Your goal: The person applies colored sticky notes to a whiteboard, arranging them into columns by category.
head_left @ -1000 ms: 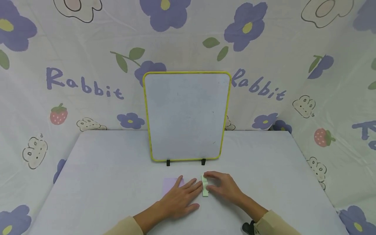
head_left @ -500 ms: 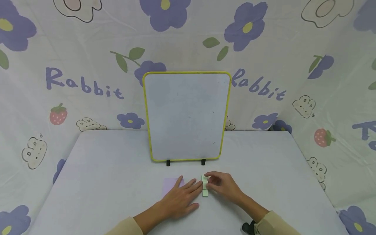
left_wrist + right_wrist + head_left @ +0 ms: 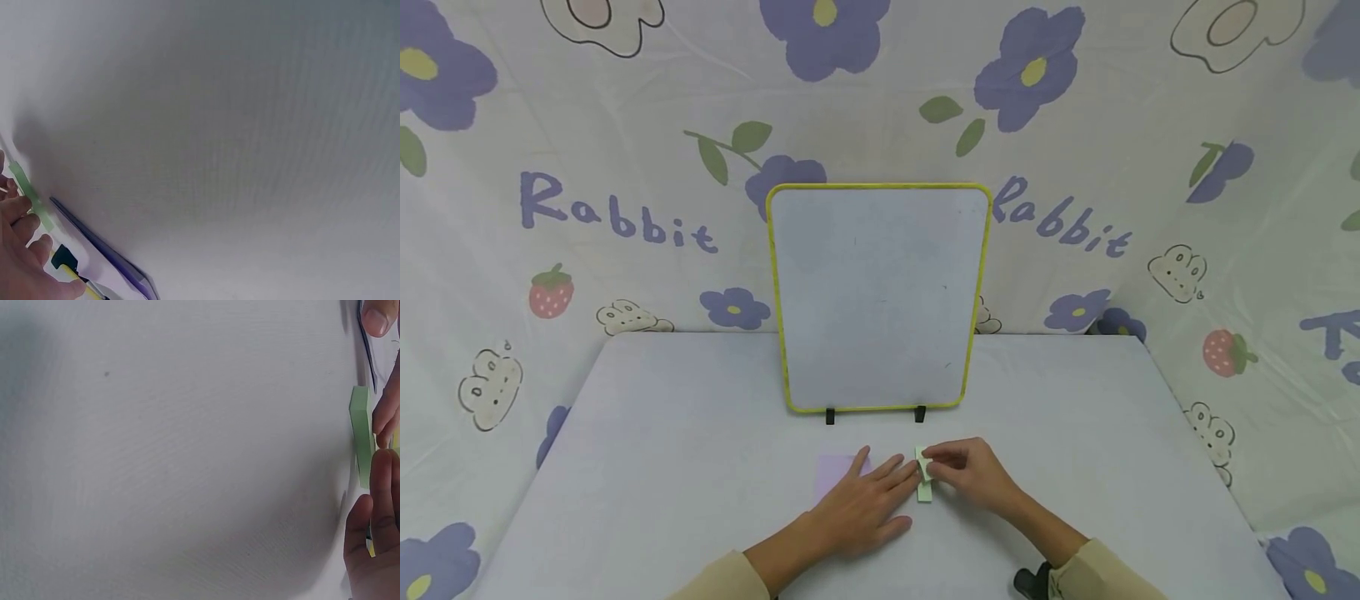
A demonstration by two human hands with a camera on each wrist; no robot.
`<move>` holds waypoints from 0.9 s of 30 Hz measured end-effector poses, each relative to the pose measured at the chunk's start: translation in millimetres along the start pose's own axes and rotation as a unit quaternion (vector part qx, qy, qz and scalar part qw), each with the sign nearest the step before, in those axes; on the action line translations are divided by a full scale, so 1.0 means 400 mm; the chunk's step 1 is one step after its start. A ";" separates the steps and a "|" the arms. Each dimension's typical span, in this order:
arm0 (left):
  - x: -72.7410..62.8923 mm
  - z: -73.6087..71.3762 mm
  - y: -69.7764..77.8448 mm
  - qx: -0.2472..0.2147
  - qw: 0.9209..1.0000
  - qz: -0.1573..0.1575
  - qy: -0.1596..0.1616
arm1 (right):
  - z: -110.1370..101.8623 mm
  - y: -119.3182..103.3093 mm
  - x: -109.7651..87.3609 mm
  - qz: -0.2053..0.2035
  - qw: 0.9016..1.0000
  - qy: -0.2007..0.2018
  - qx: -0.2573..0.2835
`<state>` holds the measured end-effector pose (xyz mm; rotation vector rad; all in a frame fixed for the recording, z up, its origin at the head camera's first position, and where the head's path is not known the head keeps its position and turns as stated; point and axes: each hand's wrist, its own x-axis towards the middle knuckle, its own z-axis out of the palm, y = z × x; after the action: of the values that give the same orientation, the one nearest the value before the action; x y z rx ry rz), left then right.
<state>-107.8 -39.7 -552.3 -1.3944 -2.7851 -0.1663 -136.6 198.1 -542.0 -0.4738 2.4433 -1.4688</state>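
Between the left hand (image 3: 871,510) and the right hand (image 3: 976,477), a narrow green strip (image 3: 924,492) lies on the bench (image 3: 662,467), long side running away from the person. Left fingers straight and splayed, tips right against the strip's left edge; my read is they act as a stop so it can't skate sideways. Right thumb and index curled in from the other side, apparently pinching the upper green piece (image 3: 926,472), which sits skewed over the strip. Can't tell if that piece is a loose sheet or part of the same strip; fingers hide the join. Light grip makes sense, thin stock would crease under more. Nearest end of the strip pokes out below the right thumb. Under and left of the left fingers: lavender sheet (image 3: 831,475), partly covered by that hand, so it's probably pinned too, maybe just by where the palm ended up. Beyond both sets of fingers, well apart, the whiteboard (image 3: 880,300) stands upright with two black feet (image 3: 830,416) at its lower edge, presumably propping it. Patterned cloth (image 3: 640,150) hangs behind it.
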 end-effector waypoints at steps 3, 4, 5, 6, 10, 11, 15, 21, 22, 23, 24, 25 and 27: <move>0.002 -0.004 -0.001 -0.006 1.000 0.000 -0.005 | -0.001 -0.004 0.001 0.006 1.000 0.001 0.014; 0.003 -0.005 -0.001 -0.007 1.000 0.000 -0.008 | -0.001 -0.004 0.002 0.005 1.000 0.001 0.019; 0.003 -0.006 -0.001 -0.007 1.000 0.000 -0.008 | -0.001 -0.003 0.002 0.005 1.000 0.002 0.023; 0.003 -0.007 -0.001 -0.008 1.000 0.001 -0.010 | -0.001 -0.002 0.002 0.004 1.000 0.003 0.028; 0.003 -0.007 -0.002 -0.007 1.000 -0.001 -0.018 | 0.000 -0.001 0.004 0.010 0.998 0.004 0.055; 0.004 -0.007 -0.002 -0.007 1.000 -0.001 -0.019 | 0.000 -0.002 0.004 0.013 0.998 0.006 0.062; 0.007 -0.009 -0.002 -0.011 1.000 0.000 -0.021 | 0.002 -0.007 0.004 0.022 0.997 0.015 0.076; 0.009 -0.010 0.000 -0.001 1.000 0.004 -0.014 | 0.007 -0.010 0.007 0.033 0.997 0.027 0.061; 0.009 -0.009 0.000 0.001 1.000 0.004 -0.013 | 0.008 -0.011 0.007 0.035 0.997 0.029 0.058; 0.009 -0.009 0.000 0.003 1.000 0.005 -0.012 | 0.009 -0.012 0.007 0.037 0.997 0.031 0.057; 0.009 -0.009 0.000 0.001 1.000 0.005 -0.010 | 0.009 -0.014 0.007 0.039 0.997 0.033 0.058; 0.009 -0.008 -0.001 -0.001 1.000 0.005 -0.009 | 0.009 -0.016 0.007 0.040 0.997 0.035 0.059; 0.008 -0.009 -0.001 -0.007 1.000 0.006 -0.008 | 0.010 -0.018 0.008 0.040 0.997 0.039 0.062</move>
<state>-110.2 -37.7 -548.7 -1.4204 -2.7935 -0.1743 -137.1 190.5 -537.5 -0.2946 2.3798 -1.6213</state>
